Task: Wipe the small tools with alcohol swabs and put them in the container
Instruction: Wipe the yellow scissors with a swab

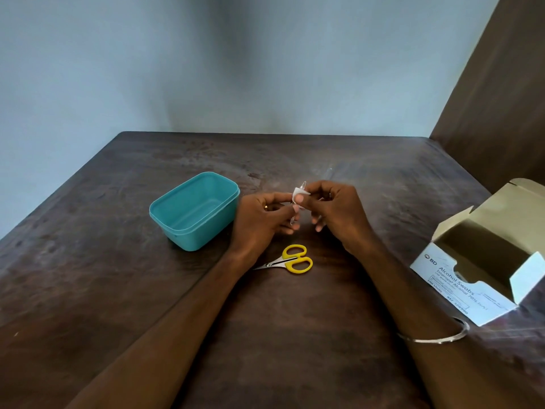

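Observation:
Both hands meet above the middle of the dark wooden table (118,290). My left hand (262,219) pinches a small metal tool (303,184); only its shiny tip above and a bit below the fingers show. My right hand (333,214) presses a folded white alcohol swab (298,193) around that tool. A teal plastic container (196,209) stands open and empty just left of my left hand. Small scissors with yellow handles (290,260) lie on the table below the hands, blades pointing left.
An opened white box of alcohol swabs (483,261) lies at the right edge, flaps up. A thin clear object (328,172) lies beyond my right hand. A brown panel rises at the far right, with a pale wall behind the table.

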